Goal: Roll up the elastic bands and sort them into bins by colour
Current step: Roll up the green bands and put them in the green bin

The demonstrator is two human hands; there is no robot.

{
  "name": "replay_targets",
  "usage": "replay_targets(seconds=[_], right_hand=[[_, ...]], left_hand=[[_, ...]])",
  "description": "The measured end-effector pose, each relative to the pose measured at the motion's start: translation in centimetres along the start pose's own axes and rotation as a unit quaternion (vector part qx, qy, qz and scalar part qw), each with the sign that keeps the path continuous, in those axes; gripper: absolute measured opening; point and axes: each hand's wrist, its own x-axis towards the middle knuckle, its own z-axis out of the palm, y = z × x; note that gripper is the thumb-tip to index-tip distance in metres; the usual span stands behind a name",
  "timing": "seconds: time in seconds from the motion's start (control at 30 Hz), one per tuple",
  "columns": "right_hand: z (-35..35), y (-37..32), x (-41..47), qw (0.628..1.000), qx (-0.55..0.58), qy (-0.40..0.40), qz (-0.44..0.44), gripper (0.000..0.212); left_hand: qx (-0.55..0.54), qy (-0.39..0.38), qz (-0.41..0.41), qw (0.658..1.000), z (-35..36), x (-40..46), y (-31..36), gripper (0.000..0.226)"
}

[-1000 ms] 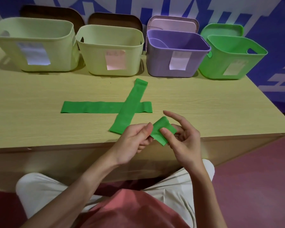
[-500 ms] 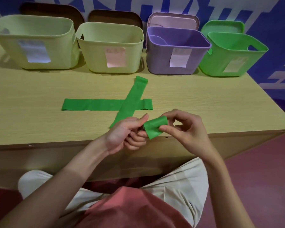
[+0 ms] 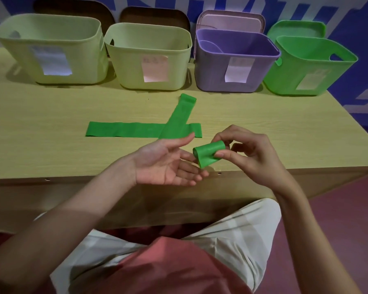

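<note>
My right hand (image 3: 249, 153) pinches a rolled green elastic band (image 3: 208, 152) just above the table's front edge. My left hand (image 3: 168, 162) lies palm up beside the roll, fingers spread, its fingertips under the roll's left end. Two flat green bands lie crossed on the table: a long horizontal one (image 3: 123, 132) and a diagonal one (image 3: 181, 117) over it. Along the back stand a green bin (image 3: 310, 66), a purple bin (image 3: 232, 62) and two pale yellow-green bins (image 3: 49, 49) (image 3: 149, 58).
The wooden table (image 3: 40, 128) ends at a front edge just below my hands. Lids lean behind the bins: two brown, one pink (image 3: 229, 20), one green (image 3: 295, 28). Each bin carries a paper label. My lap is below the table.
My left hand has let go of the roll and opened palm up. The right hand keeps the roll and has lifted it a little to the right.
</note>
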Motion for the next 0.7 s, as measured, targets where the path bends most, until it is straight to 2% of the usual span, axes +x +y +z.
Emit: replay_targets(seconds=[0.17, 0.43, 0.6, 0.7], right_hand=[[0.7, 0.6, 0.1, 0.998, 0.053, -0.014, -0.011, 0.019], [0.9, 1.5, 0.8, 0.994, 0.097, -0.055, 0.014, 0.024], [0.4, 2.2, 1.9, 0.994, 0.079, -0.070, 0.027, 0.026], [0.3, 2.8, 3.0, 0.995, 0.062, -0.071, 0.030, 0.026]], left_hand=[[-0.061, -0.048, -0.020, 0.997, 0.4, 0.1, -0.1, 0.051], [-0.079, 0.061, -0.014, 0.995, -0.6, -0.1, 0.5, 0.055], [-0.049, 0.071, -0.011, 0.996, -1.7, 0.0, 1.8, 0.062], [-0.021, 0.076, -0.021, 0.997, -1.9, 0.3, 3.3, 0.046]])
